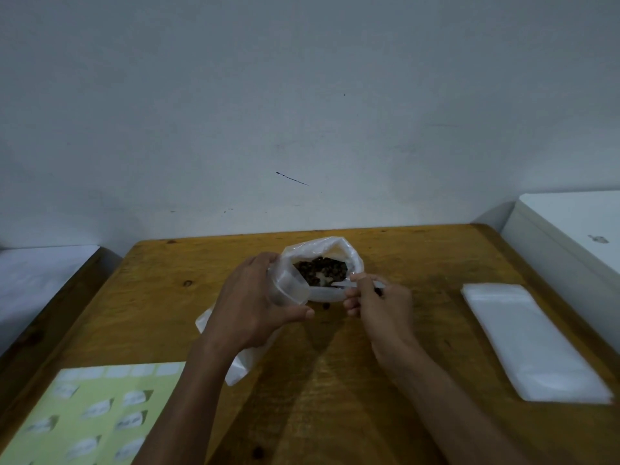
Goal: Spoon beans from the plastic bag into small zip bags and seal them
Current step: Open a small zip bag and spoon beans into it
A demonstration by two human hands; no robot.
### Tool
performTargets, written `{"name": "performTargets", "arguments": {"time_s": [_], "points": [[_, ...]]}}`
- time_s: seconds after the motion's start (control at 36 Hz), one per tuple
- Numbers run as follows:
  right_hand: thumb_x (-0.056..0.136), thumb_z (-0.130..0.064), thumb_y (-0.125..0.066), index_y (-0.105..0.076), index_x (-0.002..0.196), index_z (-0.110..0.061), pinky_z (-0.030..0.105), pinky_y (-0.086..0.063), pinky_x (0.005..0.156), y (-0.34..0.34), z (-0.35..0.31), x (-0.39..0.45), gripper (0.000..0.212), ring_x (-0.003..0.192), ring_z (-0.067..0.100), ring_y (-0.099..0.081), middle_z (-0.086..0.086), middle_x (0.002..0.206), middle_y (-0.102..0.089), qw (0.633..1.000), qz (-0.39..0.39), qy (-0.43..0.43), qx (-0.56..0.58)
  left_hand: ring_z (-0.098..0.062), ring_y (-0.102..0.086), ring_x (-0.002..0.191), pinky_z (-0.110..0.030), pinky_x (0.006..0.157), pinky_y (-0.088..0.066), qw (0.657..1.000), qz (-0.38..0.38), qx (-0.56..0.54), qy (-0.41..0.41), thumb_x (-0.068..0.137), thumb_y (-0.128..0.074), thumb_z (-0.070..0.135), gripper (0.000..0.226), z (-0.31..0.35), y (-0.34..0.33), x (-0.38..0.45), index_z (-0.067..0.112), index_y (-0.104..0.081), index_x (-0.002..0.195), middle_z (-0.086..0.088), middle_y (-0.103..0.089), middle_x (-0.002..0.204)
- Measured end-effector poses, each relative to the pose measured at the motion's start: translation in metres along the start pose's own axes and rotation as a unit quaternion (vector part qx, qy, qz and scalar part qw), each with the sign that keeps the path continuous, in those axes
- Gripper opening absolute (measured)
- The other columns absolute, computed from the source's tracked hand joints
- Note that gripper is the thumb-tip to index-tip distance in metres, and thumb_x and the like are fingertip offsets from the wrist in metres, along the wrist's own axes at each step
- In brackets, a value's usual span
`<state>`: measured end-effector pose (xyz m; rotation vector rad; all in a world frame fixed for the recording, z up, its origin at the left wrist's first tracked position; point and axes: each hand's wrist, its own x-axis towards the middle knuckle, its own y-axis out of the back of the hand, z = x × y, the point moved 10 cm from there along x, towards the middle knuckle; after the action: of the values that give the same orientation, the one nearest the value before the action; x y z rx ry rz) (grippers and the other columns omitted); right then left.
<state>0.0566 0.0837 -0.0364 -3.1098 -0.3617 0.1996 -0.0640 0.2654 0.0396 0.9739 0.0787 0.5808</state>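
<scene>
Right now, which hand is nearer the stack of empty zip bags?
Right. The right hand holds the spoon at the bean bag, left of the stack. The left hand, holding a small bag, is farther left.

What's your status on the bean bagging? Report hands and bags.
Left hand holds small zip bag open. Right hand grips spoon at the plastic bag of beans. Nothing blocking.

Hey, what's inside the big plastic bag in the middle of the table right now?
The plastic bag holds dark beans, with the pale bowl of a spoon dipped into them, held by the right hand. The bag's front wall hides how deep the beans go.
</scene>
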Motion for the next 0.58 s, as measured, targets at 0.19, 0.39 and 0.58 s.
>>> {"name": "performTargets", "arguments": {"time_s": [0.19,0.39,0.58], "points": [[0.101,-0.012,-0.056,-0.07,0.102,-0.006,0.026,-0.05,0.057,0.008,0.005,0.001,0.015,0.06,0.012,-0.062,0.006,0.07,-0.068,0.992,0.002,-0.059,0.115,-0.02,-0.053,0.119,-0.039,0.09,-0.053,1.0,-0.008,-0.014,0.003,0.056,-0.09,0.053,0.103,-0.001,0.0,-0.001,0.021,-0.044,0.143,0.001,-0.054,0.138],[0.101,-0.017,-0.054,-0.071,0.1,-0.003,0.025,-0.048,0.058,0.021,-0.025,-0.012,0.022,0.063,0.012,-0.059,0.004,0.071,-0.066,0.983,-0.057,0.002,0.172,-0.02,-0.051,0.123,-0.036,0.094,-0.049,0.999,-0.02,-0.027,0.007,0.057,-0.09,0.052,0.105,0.0,-0.007,-0.001,0.019,-0.042,0.144,0.0,-0.052,0.141],[0.098,-0.023,-0.055,-0.072,0.103,-0.008,0.03,-0.051,0.063,0.028,-0.037,-0.027,0.023,0.07,0.017,-0.061,0.008,0.079,-0.069,0.986,-0.095,0.084,0.111,-0.019,-0.056,0.106,-0.044,0.073,-0.06,0.998,-0.02,-0.063,0.016,0.051,-0.09,0.057,0.106,-0.001,-0.011,0.0,0.022,-0.046,0.14,0.004,-0.055,0.129]]}}
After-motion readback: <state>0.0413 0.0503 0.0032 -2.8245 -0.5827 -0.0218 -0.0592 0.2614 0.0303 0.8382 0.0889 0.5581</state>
